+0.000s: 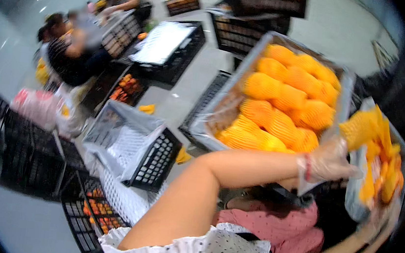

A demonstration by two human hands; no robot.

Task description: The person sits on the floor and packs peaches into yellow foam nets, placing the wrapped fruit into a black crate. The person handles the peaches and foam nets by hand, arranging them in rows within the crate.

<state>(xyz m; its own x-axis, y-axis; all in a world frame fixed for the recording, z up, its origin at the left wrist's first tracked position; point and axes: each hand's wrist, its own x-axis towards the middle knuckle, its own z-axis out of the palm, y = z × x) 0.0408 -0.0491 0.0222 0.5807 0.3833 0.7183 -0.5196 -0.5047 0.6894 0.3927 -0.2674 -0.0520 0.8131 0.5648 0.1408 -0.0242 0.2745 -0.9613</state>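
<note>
My left hand [326, 162], in a clear plastic glove with a red band at the wrist, reaches across the right front corner of a lined crate [346, 86]. Rows of round fruit in yellow foam nets [291, 95] fill that crate. The fingers are at the lower end of a loose yellow foam net [359, 129]; blur hides whether they grip it. At the far right, my right hand [378, 219], also gloved, is at the near end of a grey-lined container [355, 200] of foam nets. An orange-red fruit [386, 196] shows by its fingers, which are partly hidden.
A plastic-lined black crate [154, 158] stands left on the grey table [181, 98]. Beyond it are a black crate with white sheets [165, 43] and a crate of fruit [127, 87]. Another fruit crate [101, 208] sits lower left. Several people [74, 46] sit further off.
</note>
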